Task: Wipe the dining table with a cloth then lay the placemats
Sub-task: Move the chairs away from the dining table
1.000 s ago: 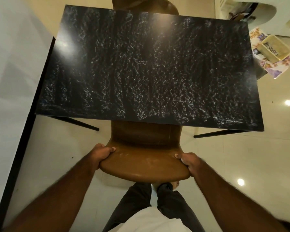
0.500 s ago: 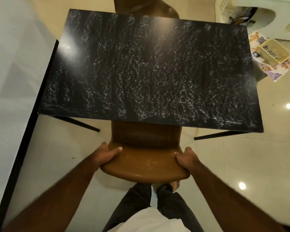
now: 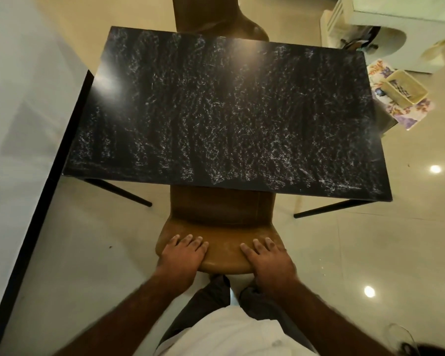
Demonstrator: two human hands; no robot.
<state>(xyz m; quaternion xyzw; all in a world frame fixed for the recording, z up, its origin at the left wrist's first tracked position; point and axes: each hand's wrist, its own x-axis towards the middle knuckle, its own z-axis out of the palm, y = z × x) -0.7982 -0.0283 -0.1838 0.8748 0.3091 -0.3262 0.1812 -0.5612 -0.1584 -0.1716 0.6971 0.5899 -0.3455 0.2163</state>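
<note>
Views: one, head-worn, wide-angle, edges curved | Faces: forward, steeply down onto table (image 3: 226, 111) | Nearness: chair (image 3: 221, 217) back close below lens, table just beyond, filling mid-frame

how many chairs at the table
2: near chair at the dining table's near edge, left hand and right hand resting on its back; far chair opposite. More could sit outside view.

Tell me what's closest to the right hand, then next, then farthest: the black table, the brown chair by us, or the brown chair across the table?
1. Near brown chair: right below, the right hand rests flat on its backrest.
2. Black dining table: middle, just beyond that chair.
3. Far brown chair: top, past the table's far edge.
</note>
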